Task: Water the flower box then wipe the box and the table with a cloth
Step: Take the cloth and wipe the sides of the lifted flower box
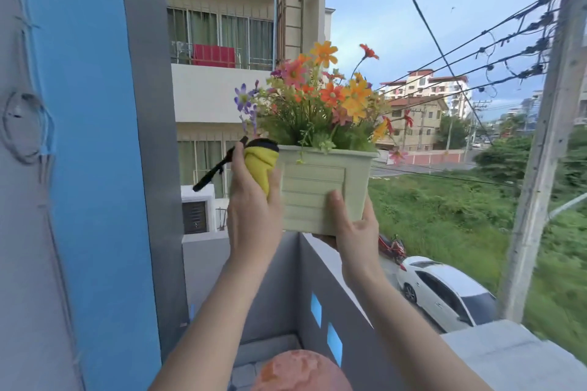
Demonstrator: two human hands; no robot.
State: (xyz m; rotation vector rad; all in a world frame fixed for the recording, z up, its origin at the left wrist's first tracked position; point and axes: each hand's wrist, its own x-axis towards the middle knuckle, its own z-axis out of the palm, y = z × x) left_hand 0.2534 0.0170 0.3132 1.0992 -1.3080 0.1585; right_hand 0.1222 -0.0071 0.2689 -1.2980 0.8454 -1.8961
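A pale green flower box (320, 187) full of orange, pink and purple flowers (320, 95) is held up in the air above the balcony wall. My right hand (352, 228) grips its lower front corner, thumb on the face and fingers under the base. My left hand (251, 209) is closed on a bunched yellow cloth (259, 165) with a black edge, pressed against the box's left side. A black strap or stick (219, 165) sticks out to the left of that hand. No table is in view.
A grey balcony wall (320, 267) with blue squares runs below the box. A blue and grey pillar (95, 168) stands at left. A round terracotta object (301, 371) sits at the bottom. Beyond the wall are a white car (444, 292), a concrete pole (543, 143) and cables.
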